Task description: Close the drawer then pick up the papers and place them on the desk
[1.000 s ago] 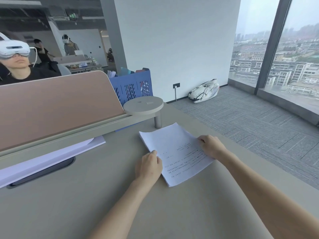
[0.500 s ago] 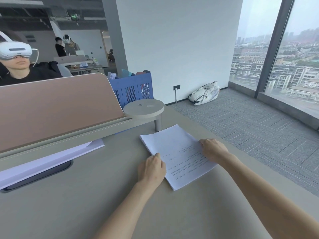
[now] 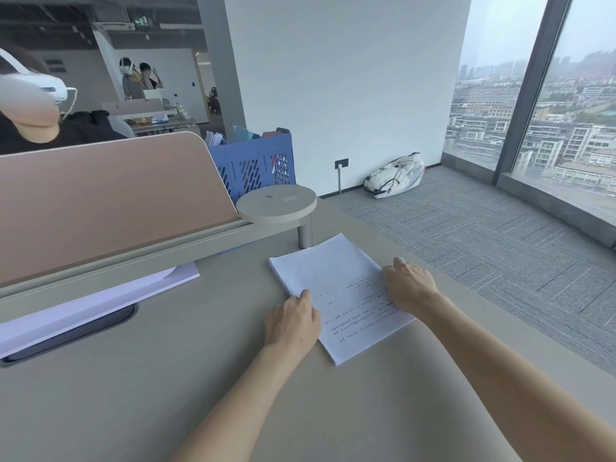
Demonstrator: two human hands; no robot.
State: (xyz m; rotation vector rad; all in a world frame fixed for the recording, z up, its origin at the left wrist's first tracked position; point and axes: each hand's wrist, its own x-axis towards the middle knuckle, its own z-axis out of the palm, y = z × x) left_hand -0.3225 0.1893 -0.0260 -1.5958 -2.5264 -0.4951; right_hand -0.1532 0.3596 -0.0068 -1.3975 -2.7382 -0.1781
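Note:
A stack of white printed papers (image 3: 336,281) lies flat on the beige desk (image 3: 166,378), just in front of a small round shelf. My left hand (image 3: 293,320) is curled at the stack's left edge, thumb on the top sheet. The stack's right edge is covered by my right hand (image 3: 410,286), its fingers bent over the paper. Both hands hold the stack where it lies. No drawer is in view.
A pink partition (image 3: 110,195) runs along the desk's back, with the round shelf (image 3: 276,203) at its end. More white sheets (image 3: 100,301) lie under the partition rail. Behind stand a blue file box (image 3: 256,165), a white bag (image 3: 395,176) and a person in a headset (image 3: 30,105).
The papers and both hands have stayed almost where they were on the desk. The view has shifted slightly, and people in the background have moved.

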